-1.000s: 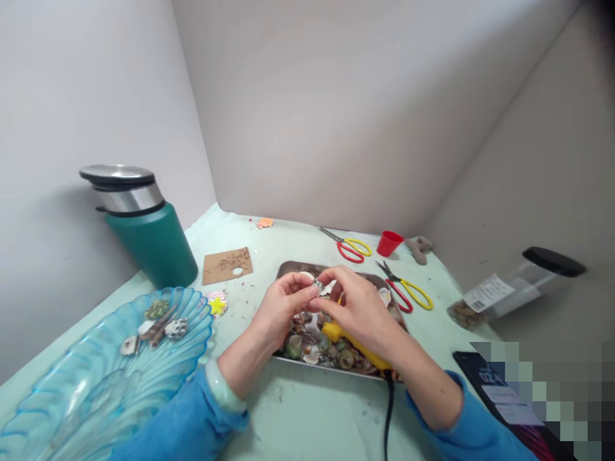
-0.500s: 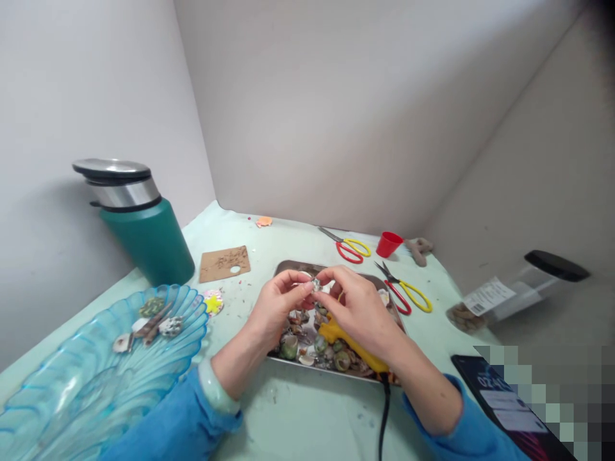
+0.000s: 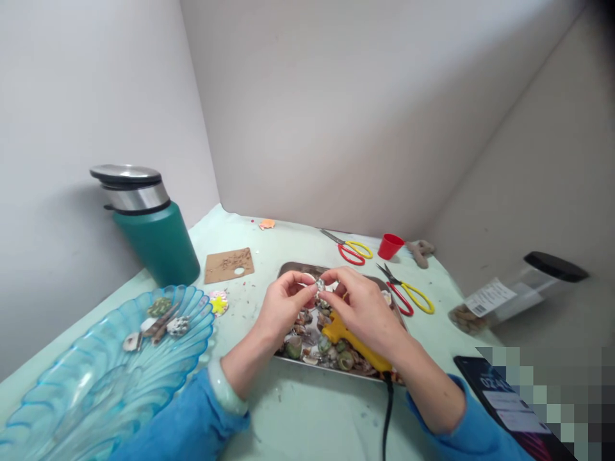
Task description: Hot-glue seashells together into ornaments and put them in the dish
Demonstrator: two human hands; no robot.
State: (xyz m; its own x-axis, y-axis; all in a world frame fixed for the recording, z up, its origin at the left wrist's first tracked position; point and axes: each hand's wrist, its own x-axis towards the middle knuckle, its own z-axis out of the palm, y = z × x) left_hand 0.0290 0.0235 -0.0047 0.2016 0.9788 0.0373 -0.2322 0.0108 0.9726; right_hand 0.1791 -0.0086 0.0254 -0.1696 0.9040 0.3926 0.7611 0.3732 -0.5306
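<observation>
Between the fingertips of both hands is a small speckled shell (image 3: 320,286), black and white, partly hidden by the fingers. My left hand (image 3: 284,305) pinches it from the left, thumb and forefinger closed. From the other side my right hand (image 3: 361,302) pinches it too. Both hands are over a metal tray (image 3: 307,365) full of shells, among them several green snail shells (image 3: 344,359). A yellow glue gun (image 3: 358,342) lies in the tray below my right hand, its black cord running toward me.
Left are a blue scalloped dish (image 3: 62,384) with several shells and a green bottle (image 3: 156,246). A brown card (image 3: 223,264) lies behind. On the right are two pairs of scissors (image 3: 418,298), a red cup (image 3: 390,246), a clear jar (image 3: 519,291) and a phone (image 3: 500,397).
The whole view has shifted slightly, so things at the left appear further right. Both hands still pinch the shell, which seems turned a little between the fingertips.
</observation>
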